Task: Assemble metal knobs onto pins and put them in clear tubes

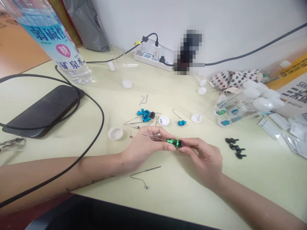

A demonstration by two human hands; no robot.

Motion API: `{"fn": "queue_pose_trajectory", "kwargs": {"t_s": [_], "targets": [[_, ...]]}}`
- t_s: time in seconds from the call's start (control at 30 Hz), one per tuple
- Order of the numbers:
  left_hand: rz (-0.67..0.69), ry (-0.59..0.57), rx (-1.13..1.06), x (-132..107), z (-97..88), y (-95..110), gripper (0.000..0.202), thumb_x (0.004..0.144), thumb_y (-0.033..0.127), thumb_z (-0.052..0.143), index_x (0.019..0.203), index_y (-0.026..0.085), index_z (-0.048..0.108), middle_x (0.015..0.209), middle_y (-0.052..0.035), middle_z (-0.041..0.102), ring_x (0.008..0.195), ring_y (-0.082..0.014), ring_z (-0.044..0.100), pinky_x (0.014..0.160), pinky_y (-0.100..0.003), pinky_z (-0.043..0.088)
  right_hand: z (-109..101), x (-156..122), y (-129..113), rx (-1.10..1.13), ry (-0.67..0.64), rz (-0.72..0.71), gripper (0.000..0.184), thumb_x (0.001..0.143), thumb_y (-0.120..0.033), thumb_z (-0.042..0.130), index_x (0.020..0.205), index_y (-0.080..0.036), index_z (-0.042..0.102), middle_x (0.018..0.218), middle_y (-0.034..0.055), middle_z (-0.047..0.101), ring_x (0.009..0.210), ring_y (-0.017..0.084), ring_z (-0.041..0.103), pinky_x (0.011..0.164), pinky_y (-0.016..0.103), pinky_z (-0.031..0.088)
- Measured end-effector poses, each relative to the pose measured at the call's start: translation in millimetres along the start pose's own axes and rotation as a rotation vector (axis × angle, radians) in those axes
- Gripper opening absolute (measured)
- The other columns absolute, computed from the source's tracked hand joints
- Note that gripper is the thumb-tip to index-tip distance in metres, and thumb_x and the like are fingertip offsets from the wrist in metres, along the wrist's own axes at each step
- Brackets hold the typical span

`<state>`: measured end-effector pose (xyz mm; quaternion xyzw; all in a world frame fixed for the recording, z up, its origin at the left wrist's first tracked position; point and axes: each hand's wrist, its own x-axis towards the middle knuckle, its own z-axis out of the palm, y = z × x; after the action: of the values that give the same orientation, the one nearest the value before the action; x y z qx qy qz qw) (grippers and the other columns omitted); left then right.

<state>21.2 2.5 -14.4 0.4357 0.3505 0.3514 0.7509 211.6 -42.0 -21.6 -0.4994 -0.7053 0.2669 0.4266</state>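
Note:
Above the table's near middle, my left hand [153,140] pinches a small green metal fitting [172,141] between thumb and fingers. Thin metal rods stick out from its left end, across the palm. At its right end is a black knob [180,143], gripped by the fingertips of my right hand [202,156]. Just beyond my left hand lies a pile of blue metal fittings [145,114] with thin rods. A single blue fitting [181,123] rests farther right. Nearer me is a bent metal rod [144,174] with a small round end.
White caps [164,120] and a shallow white cup [115,133] stand around the pile. On the right are clear tubes [249,99] and black screws [235,147]. A phone [43,110], a black cable [102,111] and a water bottle [72,64] occupy the left. A power strip [153,60] sits behind.

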Motion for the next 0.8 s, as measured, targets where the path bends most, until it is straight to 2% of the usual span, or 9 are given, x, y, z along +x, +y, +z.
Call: {"fn": "queue_pose_trajectory", "kwargs": {"t_s": [0.2,0.37,0.5,0.8], "targets": [[0.0,0.019,0.016,0.5,0.4,0.3,0.019,0.063,0.021,0.079,0.078,0.017,0.069,0.079,-0.002,0.072,0.082,-0.0194,0.065,0.083,-0.032,0.05,0.3,1.3,0.4,0.039,-0.034,0.049,0.016,0.085,-0.019,0.059,0.098,-0.025,0.065,0.084,-0.0017,0.071,0.07,0.012,0.068,0.066,0.023,0.057],[0.02,0.055,0.0,0.7,2.0,0.4,0.017,0.063,0.02,0.078,0.077,0.017,0.069,0.081,-0.0015,0.072,0.084,-0.0175,0.065,0.084,-0.03,0.049,1.1,2.4,1.6,0.063,-0.021,0.025,0.029,0.082,-0.021,0.063,0.11,-0.025,0.058,0.084,-0.0012,0.07,0.074,0.013,0.067,0.072,0.026,0.057],[-0.004,0.054,0.002,0.7,2.4,1.1,0.017,0.063,0.018,0.079,0.076,0.017,0.068,0.077,0.0002,0.071,0.079,-0.0138,0.065,0.081,-0.027,0.049,2.2,2.2,2.2,0.06,-0.012,0.007,0.021,0.083,-0.018,0.06,0.103,-0.025,0.061,0.088,-0.0007,0.07,0.077,0.013,0.068,0.071,0.025,0.058],[-0.021,0.059,-0.016,-0.9,3.1,1.0,0.017,0.062,0.017,0.078,0.073,0.016,0.066,0.082,-0.0022,0.072,0.08,-0.0162,0.066,0.083,-0.032,0.05,1.0,1.2,2.6,0.038,-0.023,-0.023,0.018,0.084,-0.015,0.058,0.098,-0.025,0.064,0.087,-0.0002,0.072,0.07,0.013,0.07,0.064,0.023,0.059]]}}
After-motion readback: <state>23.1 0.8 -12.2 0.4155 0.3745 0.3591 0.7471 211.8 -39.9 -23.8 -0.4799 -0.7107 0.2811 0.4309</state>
